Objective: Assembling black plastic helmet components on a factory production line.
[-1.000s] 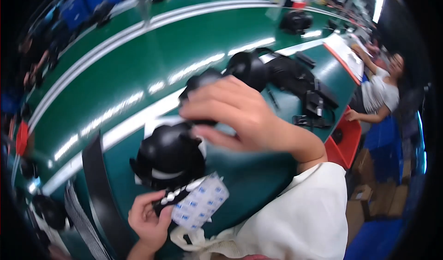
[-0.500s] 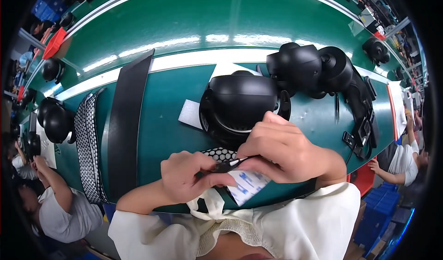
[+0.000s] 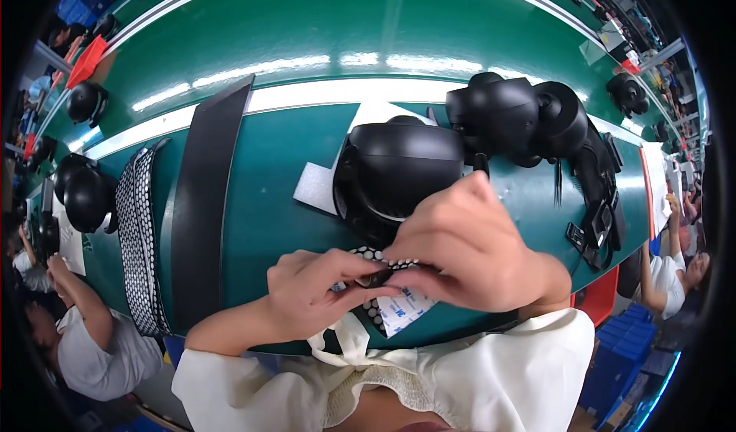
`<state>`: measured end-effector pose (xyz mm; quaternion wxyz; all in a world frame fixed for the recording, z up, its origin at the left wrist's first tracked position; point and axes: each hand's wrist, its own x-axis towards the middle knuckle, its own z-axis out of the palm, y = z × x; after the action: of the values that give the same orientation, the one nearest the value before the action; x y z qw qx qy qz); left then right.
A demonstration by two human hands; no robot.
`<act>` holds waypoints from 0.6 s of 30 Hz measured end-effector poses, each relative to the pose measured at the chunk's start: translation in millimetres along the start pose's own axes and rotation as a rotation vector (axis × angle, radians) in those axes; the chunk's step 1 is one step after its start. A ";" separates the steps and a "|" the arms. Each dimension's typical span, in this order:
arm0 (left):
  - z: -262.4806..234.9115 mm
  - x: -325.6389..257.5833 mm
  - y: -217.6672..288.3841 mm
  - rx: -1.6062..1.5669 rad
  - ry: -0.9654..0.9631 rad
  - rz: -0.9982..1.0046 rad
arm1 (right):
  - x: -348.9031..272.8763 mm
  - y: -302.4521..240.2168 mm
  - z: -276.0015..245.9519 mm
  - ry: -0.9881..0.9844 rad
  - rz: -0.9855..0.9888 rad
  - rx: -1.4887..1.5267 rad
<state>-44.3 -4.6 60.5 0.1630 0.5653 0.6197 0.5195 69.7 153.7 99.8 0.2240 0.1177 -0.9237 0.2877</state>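
Pinching a small dark strip point(image 3: 377, 277) between them, the left hand point(image 3: 314, 290) and the right hand point(image 3: 468, 252) met just in front of the black helmet point(image 3: 399, 167), which lay on the green table point(image 3: 261, 202). Both hands were closed on the strip, the thumbs and forefingers pressed tight, with no gap visible. Under the hands lay a dotted black-and-white pad point(image 3: 373, 309) and a white backing sheet point(image 3: 402, 311), partly hidden by the fingers. I judge that the work was at an early or middle stage: the strip seemed to be prepared at the table edge and was not yet put on the helmet, so this step remained. A white foam piece point(image 3: 316, 188) rested just beside the helmet, and more black helmets point(image 3: 521, 114) were stacked behind it, touching each other.
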 end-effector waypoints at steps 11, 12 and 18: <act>-4.6 -20.3 0.4 0.063 0.091 -0.059 | -11.0 2.9 23.5 0.079 -0.106 0.441; -6.8 -20.7 -0.5 -0.082 0.042 -0.209 | -12.1 4.0 25.0 0.111 -0.133 0.404; 10.9 -0.3 -4.6 -0.547 -0.379 -0.454 | -19.9 10.0 -20.5 0.191 0.100 0.385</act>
<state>-38.0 1.0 52.1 0.5293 0.4358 0.5267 0.5025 90.7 175.5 100.5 0.2695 0.0845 -0.8310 0.4792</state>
